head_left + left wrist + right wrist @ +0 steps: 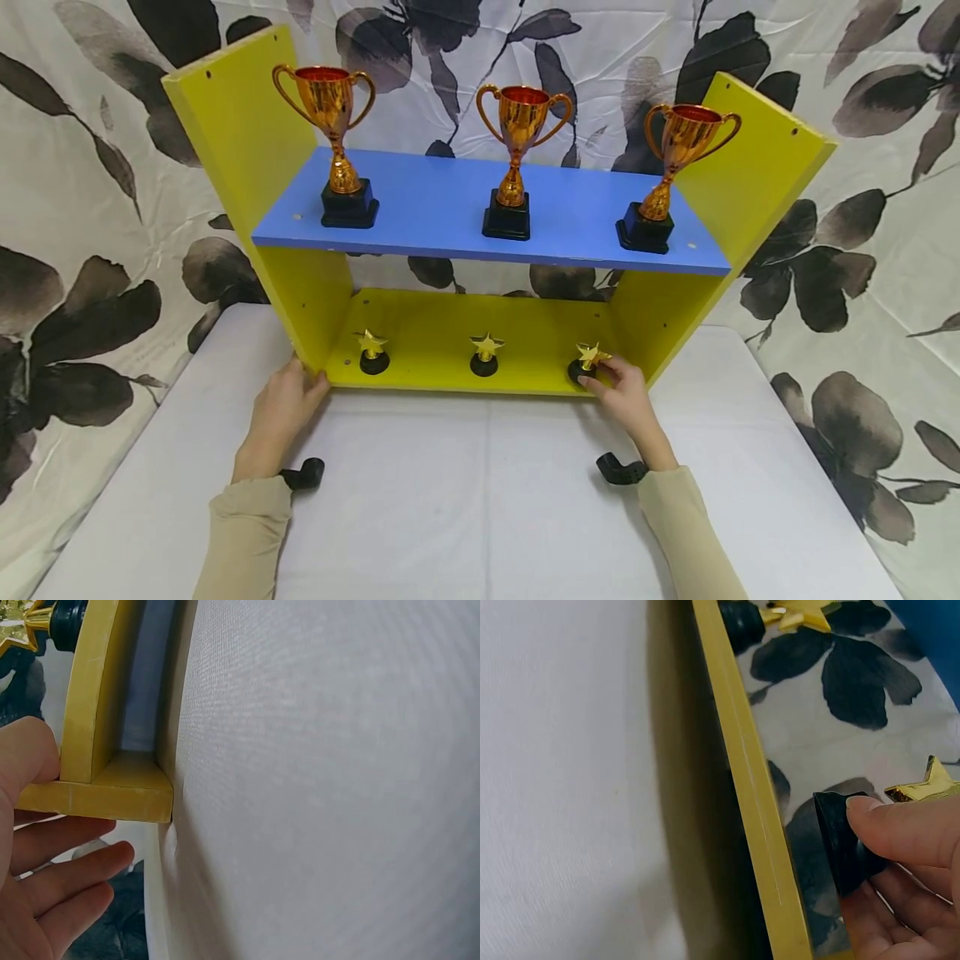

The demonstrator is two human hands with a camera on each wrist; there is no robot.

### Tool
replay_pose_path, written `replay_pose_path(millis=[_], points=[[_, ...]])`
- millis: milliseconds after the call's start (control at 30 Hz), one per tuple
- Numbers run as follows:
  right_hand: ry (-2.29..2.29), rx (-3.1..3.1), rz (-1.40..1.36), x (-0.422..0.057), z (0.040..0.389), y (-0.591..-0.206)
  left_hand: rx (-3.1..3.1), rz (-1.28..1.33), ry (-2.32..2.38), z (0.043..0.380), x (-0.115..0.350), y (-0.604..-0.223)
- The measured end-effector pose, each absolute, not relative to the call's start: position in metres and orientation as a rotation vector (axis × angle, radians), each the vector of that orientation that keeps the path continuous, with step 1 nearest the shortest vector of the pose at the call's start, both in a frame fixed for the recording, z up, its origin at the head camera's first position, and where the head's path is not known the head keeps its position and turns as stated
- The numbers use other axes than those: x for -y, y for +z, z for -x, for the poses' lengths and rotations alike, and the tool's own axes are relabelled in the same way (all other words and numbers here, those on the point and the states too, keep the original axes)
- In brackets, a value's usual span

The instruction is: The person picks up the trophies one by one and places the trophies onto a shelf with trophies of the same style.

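My right hand pinches the black base of a small gold star trophy at the right of the shelf unit's yellow bottom board. In the right wrist view the thumb lies on the base, with backdrop showing between it and the board's edge; the trophy leans. My left hand grips the low front corner of the yellow left side panel, thumb inside and fingers outside. Two more star trophies stand upright on the bottom board, one at the left and one in the middle.
Three gold two-handled cups with black bases, left, middle and right, stand on the blue upper shelf. The yellow right panel rises beside my right hand. White cloth covers the table; a floral curtain hangs behind.
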State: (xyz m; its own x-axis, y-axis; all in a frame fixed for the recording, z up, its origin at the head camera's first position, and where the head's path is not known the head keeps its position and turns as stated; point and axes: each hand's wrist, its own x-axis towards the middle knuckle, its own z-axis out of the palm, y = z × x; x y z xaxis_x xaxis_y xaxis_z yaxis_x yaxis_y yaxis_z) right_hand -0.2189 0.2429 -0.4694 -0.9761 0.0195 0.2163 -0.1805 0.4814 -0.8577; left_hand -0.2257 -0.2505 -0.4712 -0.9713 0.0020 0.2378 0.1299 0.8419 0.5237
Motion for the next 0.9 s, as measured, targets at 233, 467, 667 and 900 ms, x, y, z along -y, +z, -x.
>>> replay_pose_path(millis=[233,467,667,900], points=[[1.464,2.536,-0.121,-0.251,0.218,-0.468,2.796,0.105,-0.816,0.224,0.249,-0.471],[1.506,2.552,-0.067,-0.255,0.218,-0.468,2.808,0.091,-0.814,0.224,0.25,-0.475],[1.512,2.556,-0.085,-0.256,0.219,-0.473,2.806,0.084,-0.808,0.224,0.252,-0.478],[1.481,2.572,-0.108,-0.258,0.22,-0.475,2.807,0.091,-0.822,0.225,0.251,-0.475]])
